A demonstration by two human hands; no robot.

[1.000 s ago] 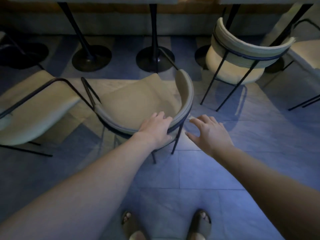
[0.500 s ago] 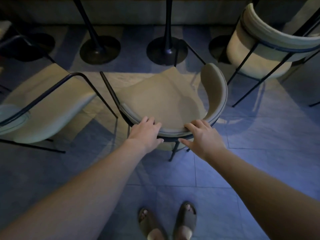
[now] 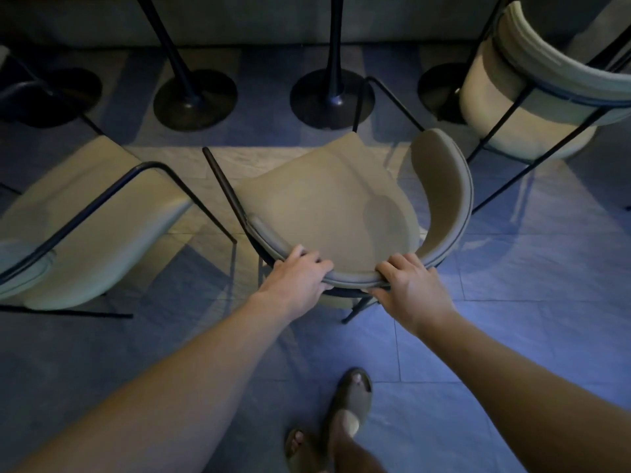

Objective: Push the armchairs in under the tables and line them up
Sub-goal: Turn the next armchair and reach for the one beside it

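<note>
Middle armchair (image 3: 327, 213): cream seat, curved padded backrest nearest the camera; front edge just short of the black table pedestal (image 3: 333, 97).
Left hand (image 3: 297, 279): gripping the backrest rim, fingers curled over the top, thumb beneath.
Right hand (image 3: 411, 285): now clamped on the same rim just right of the left hand, fingers wrapped over the padding; a second ago open and off the chair.
Neighbours: left armchair (image 3: 92, 220) close beside the middle armchair; right armchair (image 3: 532, 97) farther in, near the pedestals.
Meaning: two-handed hold secured, chair turned squarer to the pedestal; likely ready for the push inward.
Remaining: not yet tucked under or aligned.
</note>
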